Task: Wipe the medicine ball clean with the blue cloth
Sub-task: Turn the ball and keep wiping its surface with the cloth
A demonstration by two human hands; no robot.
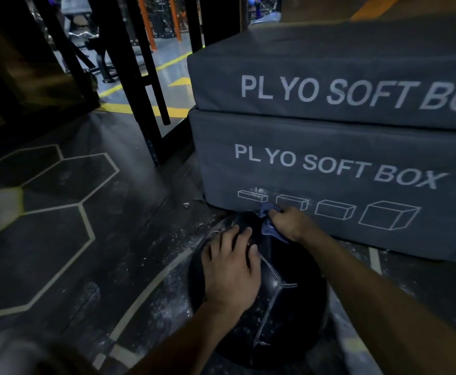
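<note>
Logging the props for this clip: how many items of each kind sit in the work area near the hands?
Grey padded soft boxes printed PLYO SOFT BOX, stacked: 2 (upper, lower)
Black stitched medicine ball on the floor: 1
Blue cloth, bunched in the right hand: 1
Total: 4
The left hand rests flat on the ball.

Two bare forearms, no sleeves in view up to the frame's lower edge. Left hand (231, 269) without glove, ring or watch; right hand (289, 223) likewise ungloved, wrist unadorned. Short fingernails on the left fingers (244, 234). No clothing discernible anywhere on either limb.
</note>
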